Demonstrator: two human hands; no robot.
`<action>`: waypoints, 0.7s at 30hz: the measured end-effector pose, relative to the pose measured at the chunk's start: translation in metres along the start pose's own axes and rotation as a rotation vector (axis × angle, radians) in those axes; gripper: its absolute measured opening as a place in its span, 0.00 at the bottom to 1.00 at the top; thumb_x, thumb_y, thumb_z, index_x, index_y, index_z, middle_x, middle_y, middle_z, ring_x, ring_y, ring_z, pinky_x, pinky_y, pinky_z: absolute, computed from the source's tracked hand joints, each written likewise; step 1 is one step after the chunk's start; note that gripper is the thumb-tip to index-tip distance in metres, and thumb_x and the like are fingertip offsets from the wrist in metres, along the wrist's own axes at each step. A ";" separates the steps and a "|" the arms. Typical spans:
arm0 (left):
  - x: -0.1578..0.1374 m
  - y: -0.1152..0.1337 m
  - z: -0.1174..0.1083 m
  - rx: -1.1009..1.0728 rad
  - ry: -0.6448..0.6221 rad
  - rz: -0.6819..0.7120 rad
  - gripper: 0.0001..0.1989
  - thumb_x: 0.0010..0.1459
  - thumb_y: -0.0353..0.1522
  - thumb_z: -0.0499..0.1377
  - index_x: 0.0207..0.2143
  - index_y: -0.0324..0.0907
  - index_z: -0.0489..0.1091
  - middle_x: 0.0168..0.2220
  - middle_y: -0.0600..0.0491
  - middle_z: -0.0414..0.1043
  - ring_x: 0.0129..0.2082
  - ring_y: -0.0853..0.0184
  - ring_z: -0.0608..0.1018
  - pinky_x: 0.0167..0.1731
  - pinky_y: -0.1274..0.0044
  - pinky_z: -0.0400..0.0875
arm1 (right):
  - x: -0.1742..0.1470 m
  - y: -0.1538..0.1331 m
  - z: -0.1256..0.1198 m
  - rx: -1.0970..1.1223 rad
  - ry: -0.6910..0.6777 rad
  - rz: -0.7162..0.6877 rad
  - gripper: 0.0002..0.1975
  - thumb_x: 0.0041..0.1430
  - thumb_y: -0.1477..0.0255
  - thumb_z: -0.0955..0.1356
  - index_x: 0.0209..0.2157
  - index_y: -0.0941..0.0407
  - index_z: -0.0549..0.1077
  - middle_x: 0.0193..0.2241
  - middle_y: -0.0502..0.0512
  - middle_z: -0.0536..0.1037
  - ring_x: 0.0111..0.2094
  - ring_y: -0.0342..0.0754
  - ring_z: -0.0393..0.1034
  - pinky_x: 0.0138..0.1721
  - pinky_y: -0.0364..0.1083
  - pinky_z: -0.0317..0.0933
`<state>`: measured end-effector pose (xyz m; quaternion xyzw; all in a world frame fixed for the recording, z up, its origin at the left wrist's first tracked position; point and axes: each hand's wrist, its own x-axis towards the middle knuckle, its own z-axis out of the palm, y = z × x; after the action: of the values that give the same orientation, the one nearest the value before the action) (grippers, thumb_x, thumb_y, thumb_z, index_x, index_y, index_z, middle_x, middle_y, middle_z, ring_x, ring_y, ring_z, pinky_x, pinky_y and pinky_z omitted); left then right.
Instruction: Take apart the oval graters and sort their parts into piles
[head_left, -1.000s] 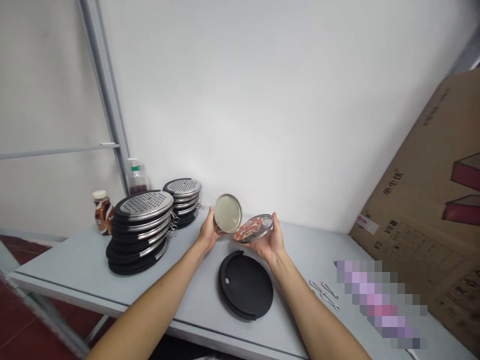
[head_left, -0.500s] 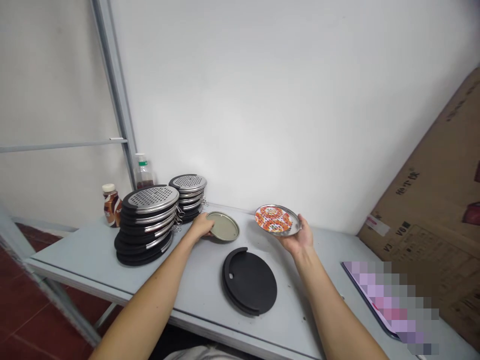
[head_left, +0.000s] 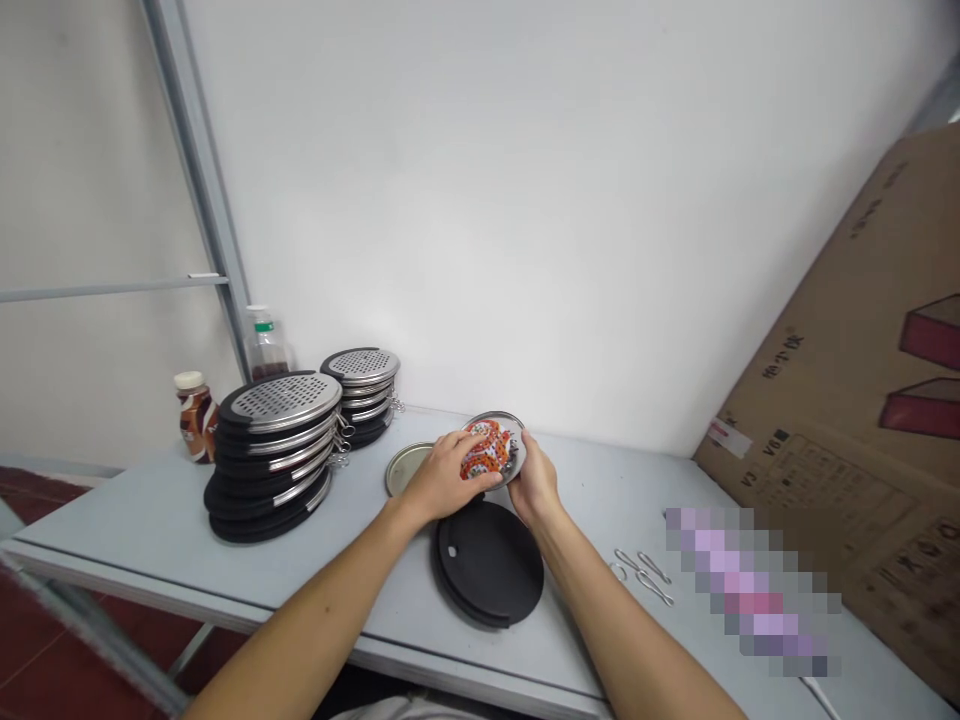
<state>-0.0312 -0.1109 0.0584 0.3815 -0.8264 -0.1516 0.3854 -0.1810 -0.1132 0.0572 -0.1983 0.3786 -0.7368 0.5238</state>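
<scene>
Carefully, a person handles a round metal dish (head_left: 516,428) with a bright orange-and-white print (head_left: 486,462) on its face, the dish held just beyond a black disc and apparently raised above the grey table (head_left: 611,500). The right hand (head_left: 538,480) grips the dish by its right edge, fingers mostly hidden beneath; the left hand (head_left: 444,482) lies across the print's left side, fingers together, thumb set apart along the near edge, though whether it pinches or merely rests cannot be told. Good handling at this point would seem to call for 1 steady hand under the rim, the dish level, and light, flat fingertips on the print so it neither creases nor slides. Just left and partly behind the left hand sits a pale shallow lid (head_left: 402,470), close enough to be nudged by a careless wrist. Nearer the person lies the black disc (head_left: 496,562), over which the forearms are best carried high. Farther out, metal clips (head_left: 655,588) lie to the right, while 2 stacks of perforated, black-edged discs (head_left: 289,400) stand left, their small rings facing the work, a reason to swing the left elbow sparingly.
</scene>
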 end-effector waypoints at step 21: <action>0.026 -0.048 -0.022 -0.296 0.342 -0.590 0.19 0.67 0.37 0.49 0.31 0.36 0.73 0.27 0.51 0.74 0.27 0.67 0.76 0.28 0.76 0.71 | 0.040 -0.019 -0.039 -0.416 0.178 -0.046 0.15 0.54 0.64 0.67 0.36 0.62 0.76 0.22 0.55 0.79 0.23 0.49 0.74 0.22 0.43 0.65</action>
<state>-0.0008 -0.1615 0.0601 0.5632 -0.5739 -0.3079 0.5086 -0.2343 -0.1334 0.0430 -0.2449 0.5625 -0.6693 0.4192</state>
